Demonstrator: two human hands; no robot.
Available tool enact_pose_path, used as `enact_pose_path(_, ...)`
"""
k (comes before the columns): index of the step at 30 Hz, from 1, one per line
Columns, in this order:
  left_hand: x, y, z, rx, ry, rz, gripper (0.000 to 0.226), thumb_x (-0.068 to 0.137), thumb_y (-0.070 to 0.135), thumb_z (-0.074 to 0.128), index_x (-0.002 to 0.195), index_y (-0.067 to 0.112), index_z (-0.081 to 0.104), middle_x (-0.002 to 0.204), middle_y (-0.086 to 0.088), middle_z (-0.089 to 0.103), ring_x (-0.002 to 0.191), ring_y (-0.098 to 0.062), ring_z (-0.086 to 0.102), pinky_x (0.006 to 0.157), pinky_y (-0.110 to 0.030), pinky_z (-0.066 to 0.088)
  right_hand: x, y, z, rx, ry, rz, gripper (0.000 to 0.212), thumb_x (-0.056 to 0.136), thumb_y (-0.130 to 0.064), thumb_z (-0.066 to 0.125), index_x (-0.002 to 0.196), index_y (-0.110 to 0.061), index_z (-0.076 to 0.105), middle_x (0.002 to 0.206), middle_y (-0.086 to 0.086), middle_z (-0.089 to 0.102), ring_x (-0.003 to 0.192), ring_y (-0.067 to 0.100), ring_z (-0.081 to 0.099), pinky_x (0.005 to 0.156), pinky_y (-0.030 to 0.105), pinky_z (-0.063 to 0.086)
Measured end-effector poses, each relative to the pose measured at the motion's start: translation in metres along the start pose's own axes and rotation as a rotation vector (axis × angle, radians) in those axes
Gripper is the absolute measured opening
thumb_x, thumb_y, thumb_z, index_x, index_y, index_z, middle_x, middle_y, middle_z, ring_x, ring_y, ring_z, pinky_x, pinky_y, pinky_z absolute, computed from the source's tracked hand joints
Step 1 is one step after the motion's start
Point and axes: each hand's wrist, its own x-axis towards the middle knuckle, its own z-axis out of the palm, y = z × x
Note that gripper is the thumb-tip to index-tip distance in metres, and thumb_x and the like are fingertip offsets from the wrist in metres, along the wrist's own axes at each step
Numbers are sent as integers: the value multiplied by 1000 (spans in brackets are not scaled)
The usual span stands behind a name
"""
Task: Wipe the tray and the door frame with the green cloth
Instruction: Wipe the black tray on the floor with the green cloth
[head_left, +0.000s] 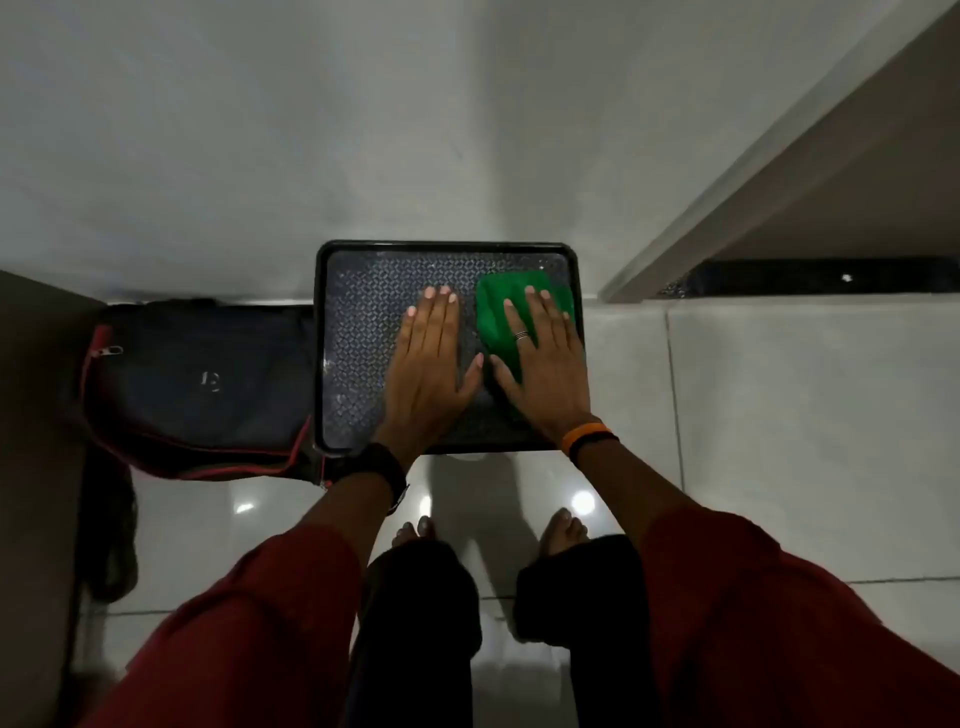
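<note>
A black rectangular tray (343, 332) with a patterned surface leans against the white wall in front of me. My left hand (431, 364) lies flat on the tray's middle, fingers spread, holding nothing. My right hand (545, 358) presses flat on a folded green cloth (498, 306) at the tray's right side, the cloth showing above and left of the fingers. The pale door frame (727, 187) runs diagonally at the upper right, apart from both hands.
A dark bag with red piping (202, 384) lies on the floor just left of the tray, touching its edge. A dark surface (36, 415) borders the far left. My bare feet (563, 530) stand on the glossy tiled floor (779, 415) below the tray.
</note>
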Motion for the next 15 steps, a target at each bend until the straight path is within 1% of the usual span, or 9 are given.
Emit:
enact_pose_path(1, 2, -3, 11, 4, 0, -7, 77, 103, 45, 40, 159, -7, 30, 167, -24, 31, 158, -37, 24, 131, -50, 17, 1, 2, 10, -33, 3, -2, 70, 108, -44, 52, 167, -17, 23, 175, 15, 18, 163, 32, 16, 131, 54, 25)
enact_pose_path(3, 7, -10, 27, -3, -22, -44, 77, 102, 44, 40, 159, -7, 29, 166, -24, 31, 157, -37, 25, 130, -51, 19, 7, 6, 25, -74, 46, 33, 65, 106, -37, 57, 164, -19, 32, 169, 15, 34, 156, 34, 35, 120, 55, 40)
enact_pose_path(5, 8, -12, 37, 8, -64, -69, 79, 102, 47, 36, 160, -6, 26, 168, -23, 27, 159, -36, 21, 131, -50, 17, 12, 5, 32, -102, 99, 33, 62, 98, -24, 71, 155, -15, 48, 154, 16, 54, 138, 37, 55, 105, 56, 51)
enact_pose_path(7, 8, -11, 38, 11, -77, -82, 80, 103, 49, 33, 161, -5, 23, 170, -22, 22, 160, -35, 18, 131, -49, 15, 17, 6, 27, -67, 120, -3, 62, 87, -7, 81, 145, -6, 58, 136, 20, 65, 119, 41, 65, 96, 57, 57)
enact_pose_path(9, 12, -5, 22, 23, -22, -84, 80, 105, 50, 33, 162, -5, 21, 171, -21, 20, 161, -34, 15, 132, -47, 12, 20, 7, 9, -37, 160, -16, 62, 81, 3, 83, 139, 1, 61, 129, 24, 67, 112, 45, 67, 92, 58, 59)
enact_pose_path(11, 21, 5, -10, 37, -3, -74, 80, 106, 50, 32, 163, -4, 17, 172, -19, 14, 162, -32, 10, 133, -45, 8, 19, 0, -23, 54, 187, 41, 59, 83, 9, 78, 139, 5, 60, 131, 27, 66, 113, 49, 65, 92, 59, 58)
enact_pose_path(13, 30, 20, -57, 59, 26, -48, 80, 107, 51, 29, 164, -2, 12, 174, -17, 10, 162, -29, 4, 133, -44, 6, 13, -11, -69, 128, 255, 91, 57, 88, 10, 72, 143, 5, 57, 135, 29, 63, 115, 52, 62, 93, 60, 56)
enact_pose_path(15, 41, 36, -114, 72, 64, -29, 79, 108, 52, 25, 165, -1, 8, 174, -17, 8, 163, -28, 2, 133, -43, 5, 10, -24, -131, 192, 332, 108, 56, 92, 11, 66, 146, 4, 55, 137, 28, 61, 116, 51, 60, 95, 61, 54)
